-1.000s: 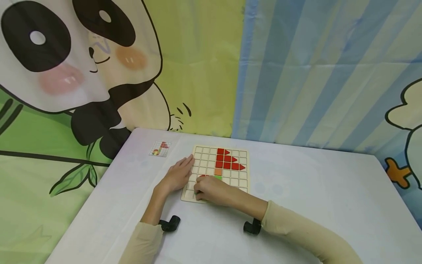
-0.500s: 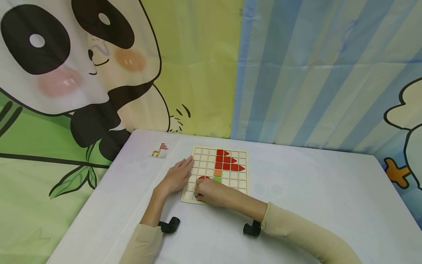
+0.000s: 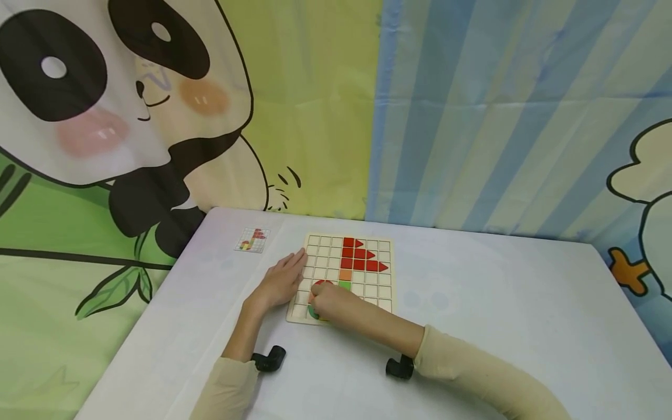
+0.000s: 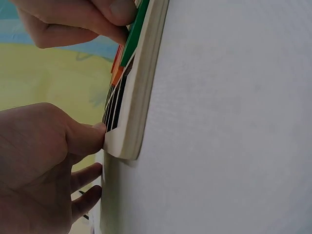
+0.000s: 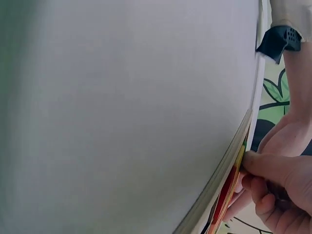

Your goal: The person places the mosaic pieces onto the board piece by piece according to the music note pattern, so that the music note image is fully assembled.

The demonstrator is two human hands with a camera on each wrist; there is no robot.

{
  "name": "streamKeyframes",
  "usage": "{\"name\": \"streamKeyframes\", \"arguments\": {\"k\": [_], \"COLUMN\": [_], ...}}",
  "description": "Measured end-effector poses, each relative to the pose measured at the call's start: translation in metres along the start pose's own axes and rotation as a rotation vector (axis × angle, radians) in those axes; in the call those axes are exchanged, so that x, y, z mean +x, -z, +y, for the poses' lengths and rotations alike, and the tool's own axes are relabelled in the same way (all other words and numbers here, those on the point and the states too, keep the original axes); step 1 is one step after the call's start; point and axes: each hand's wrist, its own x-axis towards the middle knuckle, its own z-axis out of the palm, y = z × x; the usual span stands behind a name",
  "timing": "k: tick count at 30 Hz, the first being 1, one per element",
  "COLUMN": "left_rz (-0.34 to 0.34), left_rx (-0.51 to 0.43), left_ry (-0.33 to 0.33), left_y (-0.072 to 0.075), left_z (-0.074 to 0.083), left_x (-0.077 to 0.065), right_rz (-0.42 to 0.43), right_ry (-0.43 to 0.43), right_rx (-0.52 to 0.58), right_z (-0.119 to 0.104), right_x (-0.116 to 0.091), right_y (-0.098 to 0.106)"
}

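A pale wooden grid board (image 3: 377,291) lies on the table. Straight fingers of my left hand (image 3: 280,283) rest along its left edge; the left wrist view shows the thumb (image 4: 90,139) at the board's corner. Over the lower left squares is my right hand (image 3: 341,302), its fingers and thumb bent onto a rounded green block (image 3: 313,312) at the board surface. The left wrist view shows that green block (image 4: 134,39) under the fingertips. Red pieces (image 3: 360,265) form pointed rows in the upper part, with an orange square (image 3: 345,275) and a light green square (image 3: 344,286) below.
A small pattern card (image 3: 253,240) lies behind the board on the left. Black wrist devices show at the left wrist (image 3: 270,359) and right wrist (image 3: 400,367). A printed panda curtain (image 3: 294,116) hangs behind the white table (image 3: 488,291).
My right hand has shifted slightly, uncovering more of the green block and the pieces beside it. My left hand stays in place at the board's edge.
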Motion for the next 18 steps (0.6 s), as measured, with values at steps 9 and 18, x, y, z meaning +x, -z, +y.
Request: {"name": "streamKeyframes", "arguments": {"k": [9,18], "left_rz": [-0.009,0.005], "left_rx": [0.000,-0.032], "left_ry": [0.009,0.027], "left_y": [-0.002,-0.002], "left_z": [0.000,0.003], "left_x": [-0.001,0.001], "right_rz": [0.097,0.292], "right_ry": [-0.086,-0.403], "right_rx": [0.199,0.504], "right_z": [0.005,0.056], "right_x": [-0.016,-0.089], "right_y": [0.005,0.024]}}
